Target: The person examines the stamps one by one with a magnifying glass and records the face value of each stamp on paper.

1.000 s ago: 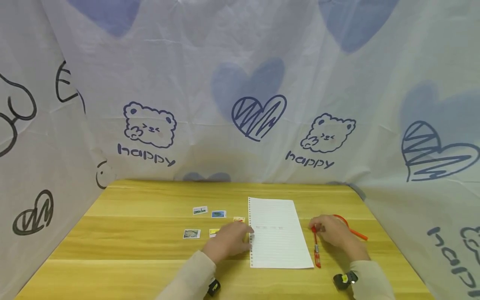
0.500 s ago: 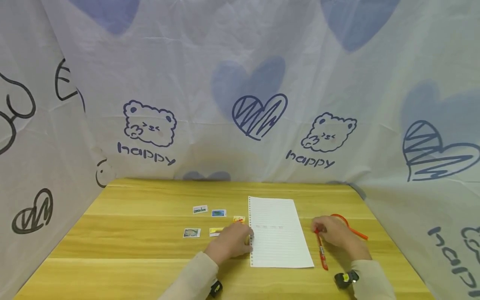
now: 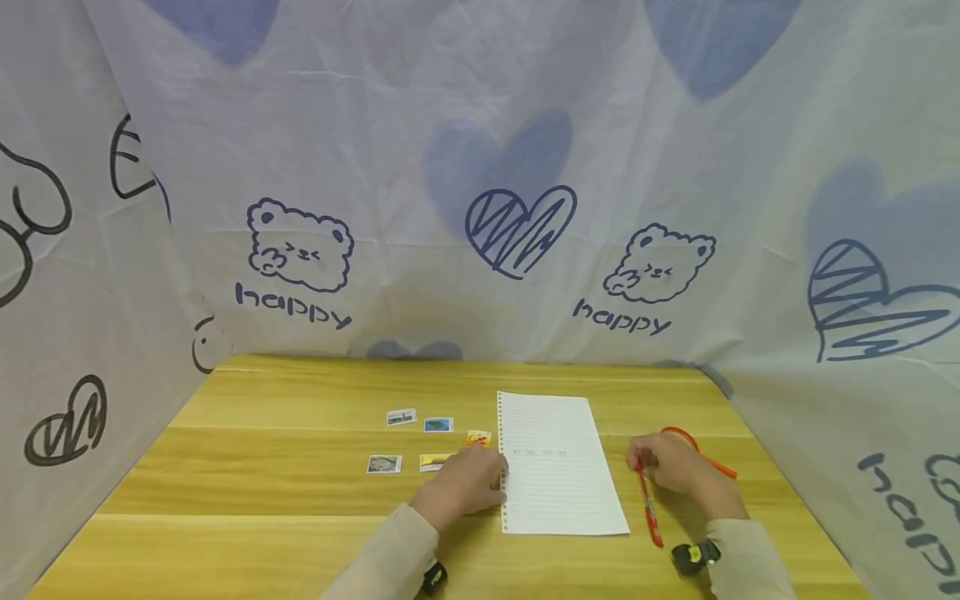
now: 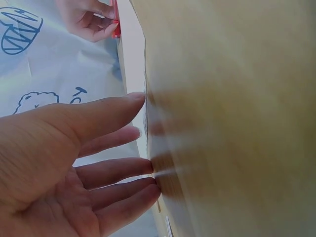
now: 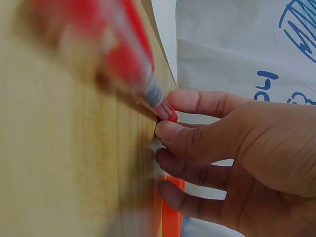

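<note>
A red pen (image 3: 648, 508) lies slantwise right of a lined white sheet (image 3: 562, 492). My right hand (image 3: 675, 467) pinches the pen's far end between thumb and index finger; the right wrist view shows the pen (image 5: 131, 54) blurred and close to the lens. At the sheet's punched left edge rests my left hand (image 3: 467, 482), its fingers loosely extended and fingertips right at the edge. Just beyond that hand is a yellow-and-red stamp (image 3: 478, 437). A yellow stamp (image 3: 432, 462) is partly covered by the hand.
Farther left lie a green-toned stamp (image 3: 385, 464), a blue stamp (image 3: 438, 425) and a pale stamp (image 3: 401, 417). An orange-red ring with a straight handle (image 3: 718, 467), like a magnifying glass, lies behind my right hand. A printed cloth (image 3: 420, 250) hangs along the wooden table's (image 3: 262, 483) back and sides.
My right hand has shifted slightly right, and the pen's near end has swung to the right, away from the sheet. The left hand has barely moved at the sheet's edge.
</note>
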`<state>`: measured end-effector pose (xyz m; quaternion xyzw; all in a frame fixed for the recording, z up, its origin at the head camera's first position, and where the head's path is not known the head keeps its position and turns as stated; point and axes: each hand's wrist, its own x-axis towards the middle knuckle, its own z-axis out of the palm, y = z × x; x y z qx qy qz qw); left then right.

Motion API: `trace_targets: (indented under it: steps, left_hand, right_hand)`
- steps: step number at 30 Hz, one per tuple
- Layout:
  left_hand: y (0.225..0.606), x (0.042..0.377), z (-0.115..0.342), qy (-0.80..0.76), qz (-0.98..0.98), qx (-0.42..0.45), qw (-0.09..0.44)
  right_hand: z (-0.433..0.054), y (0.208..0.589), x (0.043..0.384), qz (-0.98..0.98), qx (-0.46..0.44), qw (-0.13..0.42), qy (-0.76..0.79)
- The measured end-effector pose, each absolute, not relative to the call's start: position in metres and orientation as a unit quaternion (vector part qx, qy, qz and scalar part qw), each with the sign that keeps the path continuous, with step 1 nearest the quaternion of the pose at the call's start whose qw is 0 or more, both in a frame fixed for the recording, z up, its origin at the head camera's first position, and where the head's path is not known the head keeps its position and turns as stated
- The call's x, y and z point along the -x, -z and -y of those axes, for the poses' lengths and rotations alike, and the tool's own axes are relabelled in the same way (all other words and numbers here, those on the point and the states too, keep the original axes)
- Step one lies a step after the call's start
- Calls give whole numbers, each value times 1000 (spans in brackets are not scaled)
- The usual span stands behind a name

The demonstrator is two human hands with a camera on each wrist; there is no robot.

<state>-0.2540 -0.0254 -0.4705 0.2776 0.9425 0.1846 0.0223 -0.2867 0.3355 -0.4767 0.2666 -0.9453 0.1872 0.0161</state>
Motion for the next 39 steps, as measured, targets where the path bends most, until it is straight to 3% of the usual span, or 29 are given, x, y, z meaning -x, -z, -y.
trace_targets:
  steps: [17, 39]
  left_hand:
    - [470, 253, 26, -182, -945, -273, 26]
    - [472, 254, 27, -183, -945, -268, 27]
  right_hand:
    - [-334, 473, 282, 942, -254, -15, -221]
    - [-320, 463, 289, 926, -241, 56, -285]
